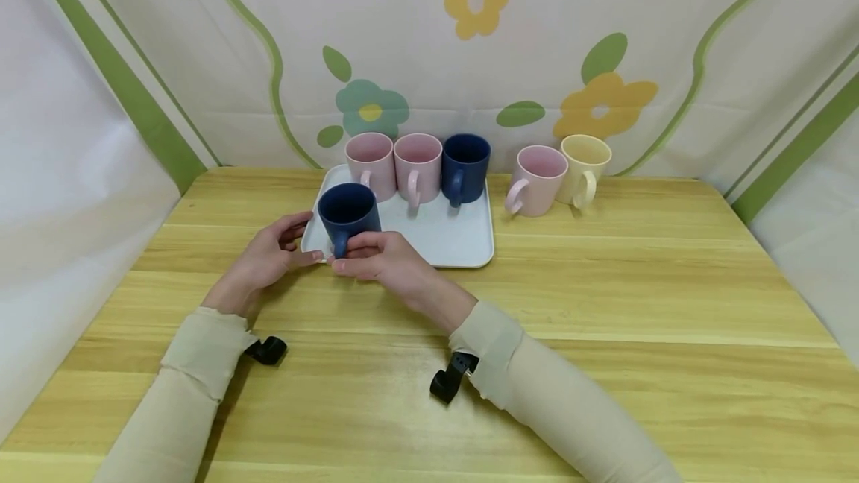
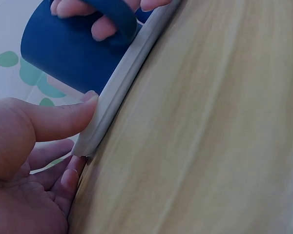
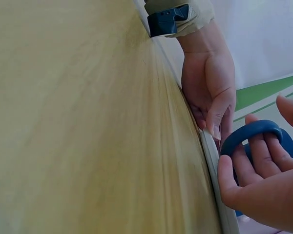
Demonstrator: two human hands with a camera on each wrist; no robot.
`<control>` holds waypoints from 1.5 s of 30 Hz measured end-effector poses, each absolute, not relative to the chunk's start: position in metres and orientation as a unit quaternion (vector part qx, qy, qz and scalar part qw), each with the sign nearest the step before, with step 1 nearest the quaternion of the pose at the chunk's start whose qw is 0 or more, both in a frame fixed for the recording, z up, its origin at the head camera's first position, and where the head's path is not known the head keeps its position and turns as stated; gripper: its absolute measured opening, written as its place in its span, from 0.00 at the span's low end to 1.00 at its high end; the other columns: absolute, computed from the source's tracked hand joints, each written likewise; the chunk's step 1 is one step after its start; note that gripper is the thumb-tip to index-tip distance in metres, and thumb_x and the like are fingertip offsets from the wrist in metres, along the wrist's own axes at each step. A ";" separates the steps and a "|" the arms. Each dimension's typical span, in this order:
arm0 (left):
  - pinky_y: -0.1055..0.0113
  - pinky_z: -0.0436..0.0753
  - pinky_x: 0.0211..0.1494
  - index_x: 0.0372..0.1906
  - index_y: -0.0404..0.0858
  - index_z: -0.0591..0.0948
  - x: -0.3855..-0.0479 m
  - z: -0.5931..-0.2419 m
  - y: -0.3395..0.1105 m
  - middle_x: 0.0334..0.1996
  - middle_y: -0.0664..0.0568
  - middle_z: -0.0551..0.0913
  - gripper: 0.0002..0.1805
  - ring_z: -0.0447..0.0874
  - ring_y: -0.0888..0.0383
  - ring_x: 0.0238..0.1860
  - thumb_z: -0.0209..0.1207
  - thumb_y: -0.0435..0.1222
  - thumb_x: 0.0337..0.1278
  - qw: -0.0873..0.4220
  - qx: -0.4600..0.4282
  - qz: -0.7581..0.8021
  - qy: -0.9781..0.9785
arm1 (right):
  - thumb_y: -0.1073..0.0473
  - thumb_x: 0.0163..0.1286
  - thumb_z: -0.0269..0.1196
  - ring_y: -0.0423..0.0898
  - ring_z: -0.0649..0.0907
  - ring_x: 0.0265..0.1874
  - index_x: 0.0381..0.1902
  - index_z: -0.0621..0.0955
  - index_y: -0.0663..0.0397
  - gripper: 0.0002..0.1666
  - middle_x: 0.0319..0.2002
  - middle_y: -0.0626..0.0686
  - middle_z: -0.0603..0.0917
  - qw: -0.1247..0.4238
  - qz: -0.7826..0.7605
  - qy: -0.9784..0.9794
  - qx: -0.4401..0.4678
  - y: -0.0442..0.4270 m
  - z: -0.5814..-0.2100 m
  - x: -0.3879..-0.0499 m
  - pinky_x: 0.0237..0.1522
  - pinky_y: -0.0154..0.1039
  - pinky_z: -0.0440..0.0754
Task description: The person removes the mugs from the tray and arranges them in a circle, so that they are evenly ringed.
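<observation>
A dark blue mug [image 1: 350, 216] sits at the front left of a white tray [image 1: 456, 235], its handle facing the near side. My right hand [image 1: 388, 263] holds this mug by its handle; in the right wrist view, fingers [image 3: 266, 158] pass through the blue handle [image 3: 249, 131]. My left hand [image 1: 268, 253] grips the tray's near left corner. The left wrist view has that thumb [image 2: 63, 119] lying on the tray rim [image 2: 118, 85], with the other fingers around the corner, partly hidden. Along the tray's back stand two pink mugs [image 1: 379, 170] [image 1: 419, 166] and another dark blue mug [image 1: 466, 168].
Right of the tray, a pink mug [image 1: 540, 183] and a pale yellow mug [image 1: 585, 170] stand close together on the wooden table [image 1: 637, 304]. A flowered curtain [image 1: 429, 73] hangs right behind the table's far edge.
</observation>
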State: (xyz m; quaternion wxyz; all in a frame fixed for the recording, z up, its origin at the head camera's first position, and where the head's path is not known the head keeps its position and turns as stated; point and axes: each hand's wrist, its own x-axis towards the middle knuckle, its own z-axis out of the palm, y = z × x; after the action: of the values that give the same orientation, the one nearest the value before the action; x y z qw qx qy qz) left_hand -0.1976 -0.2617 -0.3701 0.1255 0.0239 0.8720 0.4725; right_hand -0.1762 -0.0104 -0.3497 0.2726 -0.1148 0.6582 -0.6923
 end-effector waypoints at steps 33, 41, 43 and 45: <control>0.47 0.67 0.74 0.86 0.38 0.55 -0.198 -0.369 -0.262 0.82 0.33 0.62 0.49 0.63 0.37 0.79 0.69 0.37 0.69 0.130 0.040 0.454 0.880 | 0.70 0.80 0.58 0.44 0.89 0.33 0.43 0.81 0.78 0.11 0.27 0.52 0.84 0.218 -0.740 0.630 -0.089 0.052 -0.352 -0.191 0.58 0.49 0.88; 0.45 0.66 0.75 0.86 0.37 0.54 -0.198 -0.369 -0.262 0.82 0.33 0.62 0.49 0.62 0.37 0.79 0.68 0.36 0.70 0.131 0.041 0.458 0.878 | 0.70 0.81 0.56 0.46 0.90 0.35 0.41 0.80 0.77 0.11 0.25 0.52 0.83 0.210 -0.741 0.628 -0.109 0.075 -0.353 -0.191 0.58 0.50 0.88; 0.46 0.66 0.74 0.86 0.38 0.54 -0.198 -0.369 -0.262 0.82 0.33 0.62 0.49 0.62 0.37 0.79 0.68 0.36 0.70 0.131 0.040 0.458 0.878 | 0.69 0.82 0.55 0.46 0.90 0.35 0.41 0.80 0.77 0.12 0.26 0.52 0.82 0.208 -0.737 0.632 -0.117 0.081 -0.352 -0.192 0.57 0.50 0.88; 0.47 0.66 0.74 0.86 0.38 0.54 -0.198 -0.370 -0.262 0.82 0.33 0.62 0.49 0.62 0.37 0.79 0.68 0.36 0.70 0.130 0.039 0.459 0.878 | 0.69 0.82 0.55 0.46 0.90 0.35 0.42 0.80 0.78 0.13 0.26 0.52 0.82 0.203 -0.732 0.638 -0.127 0.087 -0.350 -0.192 0.56 0.49 0.89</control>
State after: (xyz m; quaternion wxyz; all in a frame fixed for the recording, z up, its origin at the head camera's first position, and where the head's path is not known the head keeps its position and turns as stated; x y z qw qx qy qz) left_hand -0.1979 -0.2624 -0.3695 0.1304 0.0393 0.8777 0.4595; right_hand -0.1920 0.0874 -0.3497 0.2031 -0.1266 0.6379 -0.7320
